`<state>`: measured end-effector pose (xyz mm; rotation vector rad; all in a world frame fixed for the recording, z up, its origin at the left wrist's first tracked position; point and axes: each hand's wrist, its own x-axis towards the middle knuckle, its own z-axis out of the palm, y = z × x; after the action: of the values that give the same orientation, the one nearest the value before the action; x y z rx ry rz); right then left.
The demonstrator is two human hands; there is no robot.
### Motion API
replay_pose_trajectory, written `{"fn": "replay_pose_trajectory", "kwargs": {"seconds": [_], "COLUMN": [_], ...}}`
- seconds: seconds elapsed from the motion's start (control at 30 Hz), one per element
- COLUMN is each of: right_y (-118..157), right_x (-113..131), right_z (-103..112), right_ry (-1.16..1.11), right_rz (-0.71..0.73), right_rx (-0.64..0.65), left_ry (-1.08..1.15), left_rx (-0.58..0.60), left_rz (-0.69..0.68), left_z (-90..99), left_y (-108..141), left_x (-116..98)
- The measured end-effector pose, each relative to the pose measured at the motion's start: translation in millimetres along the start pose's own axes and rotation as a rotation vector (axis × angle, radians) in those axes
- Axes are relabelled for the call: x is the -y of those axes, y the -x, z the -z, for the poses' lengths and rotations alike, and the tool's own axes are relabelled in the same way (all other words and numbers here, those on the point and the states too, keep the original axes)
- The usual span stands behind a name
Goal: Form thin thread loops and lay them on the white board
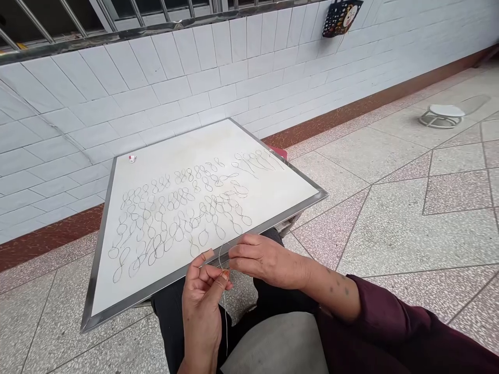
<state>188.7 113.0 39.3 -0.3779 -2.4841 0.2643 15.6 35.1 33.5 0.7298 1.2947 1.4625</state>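
A thin pale cord (226,324) runs between my two hands in front of the table's near edge. My left hand (206,301) pinches it between thumb and finger, and its loose end hangs down over my lap. The left index finger is raised, with a tan bandage strip (208,254) at its tip. Close by on the right, my right hand (265,259) has its fingers pressed together at the upper part of the cord, which curves up in a small arc. Its fingertips partly hide the grip.
A white table (273,200) with a metal rim bears several rows of twisted cord loops (156,249). A small red-and-white object (132,158) lies at its far left corner. Behind stands a tiled wall (163,78) with a hanging basket (342,18). A low stool (444,115) stands at right.
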Motion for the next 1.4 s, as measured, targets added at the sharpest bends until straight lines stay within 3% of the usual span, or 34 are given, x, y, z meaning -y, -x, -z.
{"fn": "replay_pose_trajectory", "kwargs": {"seconds": [0.37, 0.57, 1.2, 1.4], "right_y": [-2, -2, -3, -6], "right_x": [6, 5, 17, 18], "right_z": [-5, -4, -1, 10], "right_ry": [0.069, 0.051, 0.067, -0.003], "right_rz": [-0.063, -0.017, 0.006, -0.023], "right_rx": [-0.049, -0.096, -0.092, -0.039], "left_ry": [0.037, 0.074, 0.112, 0.066], "left_rx": [0.004, 0.004, -0.009, 0.025], "left_rz": [0.008, 0.031, -0.011, 0.003], "left_z": [-0.3, -0.8, -2.3, 1.0], "left_y": [-3, 0, 8, 10], "left_x": [1, 1, -3, -1]}}
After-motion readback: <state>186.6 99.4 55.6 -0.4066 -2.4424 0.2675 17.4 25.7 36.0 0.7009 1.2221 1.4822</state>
